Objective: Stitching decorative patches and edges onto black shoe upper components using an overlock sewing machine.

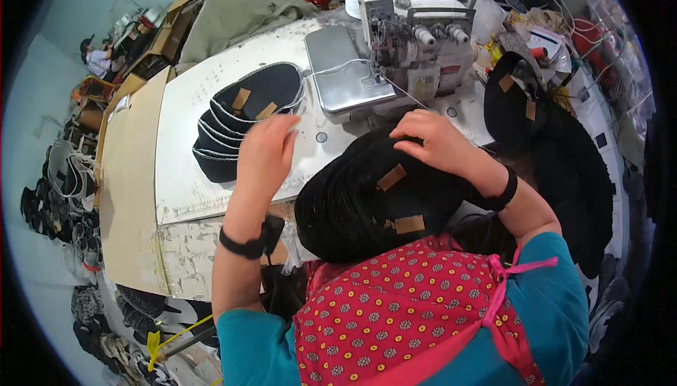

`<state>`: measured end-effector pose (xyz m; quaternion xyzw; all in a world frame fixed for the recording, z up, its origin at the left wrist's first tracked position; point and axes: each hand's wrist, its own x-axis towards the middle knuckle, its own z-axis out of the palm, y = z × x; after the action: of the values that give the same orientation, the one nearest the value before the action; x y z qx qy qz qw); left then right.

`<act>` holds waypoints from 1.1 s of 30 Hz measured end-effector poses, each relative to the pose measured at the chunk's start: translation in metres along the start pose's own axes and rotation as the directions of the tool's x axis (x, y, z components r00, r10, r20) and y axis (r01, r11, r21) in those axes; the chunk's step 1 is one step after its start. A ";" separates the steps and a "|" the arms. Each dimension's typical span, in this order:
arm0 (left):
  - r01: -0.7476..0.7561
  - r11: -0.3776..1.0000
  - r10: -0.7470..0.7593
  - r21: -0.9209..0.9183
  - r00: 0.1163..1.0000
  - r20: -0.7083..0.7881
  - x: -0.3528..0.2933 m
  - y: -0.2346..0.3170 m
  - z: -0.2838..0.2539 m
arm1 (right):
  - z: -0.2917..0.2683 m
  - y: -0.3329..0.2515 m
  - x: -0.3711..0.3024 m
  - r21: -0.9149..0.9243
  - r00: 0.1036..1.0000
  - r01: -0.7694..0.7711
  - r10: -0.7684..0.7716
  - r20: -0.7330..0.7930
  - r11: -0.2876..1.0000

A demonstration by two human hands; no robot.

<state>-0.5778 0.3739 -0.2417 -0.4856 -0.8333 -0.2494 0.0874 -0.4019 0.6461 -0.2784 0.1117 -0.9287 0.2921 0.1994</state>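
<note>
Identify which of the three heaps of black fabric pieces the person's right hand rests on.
The heap in the lap, nearest the body: the right hand lies on it. The left-table stack and the right-side heap go untouched.

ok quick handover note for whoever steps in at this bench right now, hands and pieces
Left hand: open and raised over the white table, holding nothing, just right of the sewn stack of black pieces with stitched edges.
Right hand: resting on top of the black pile at the person's front, fingers pressed into it.
Overlock machine: nothing visible under its foot.
Done: several pieces stacked on the left.
Left: the pile at the front, plus another black heap on the right.
</note>
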 end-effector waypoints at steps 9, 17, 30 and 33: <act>-0.218 0.612 0.171 0.760 0.975 0.143 0.004 -0.102 0.073 | 0.027 -0.031 -0.028 -0.276 0.997 0.071 -0.064 0.034 0.959; -0.246 0.715 0.291 0.654 0.956 0.041 0.007 -0.075 0.046 | -0.062 -0.034 -0.031 0.116 0.970 -0.226 0.234 -0.064 0.967; 0.251 -0.268 -0.370 -0.930 0.865 0.340 0.063 0.019 0.030 | 0.034 0.024 0.056 0.617 0.769 -0.329 0.582 -0.264 0.715; 0.163 -0.118 -0.307 -0.980 0.932 0.192 0.077 0.018 0.037 | 0.042 0.019 0.059 0.455 0.755 -0.304 0.503 -0.421 0.837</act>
<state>-0.5981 0.4586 -0.2381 -0.2249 -0.4525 -0.8100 -0.2976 -0.4739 0.6310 -0.2936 -0.1444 -0.7701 0.5119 0.3522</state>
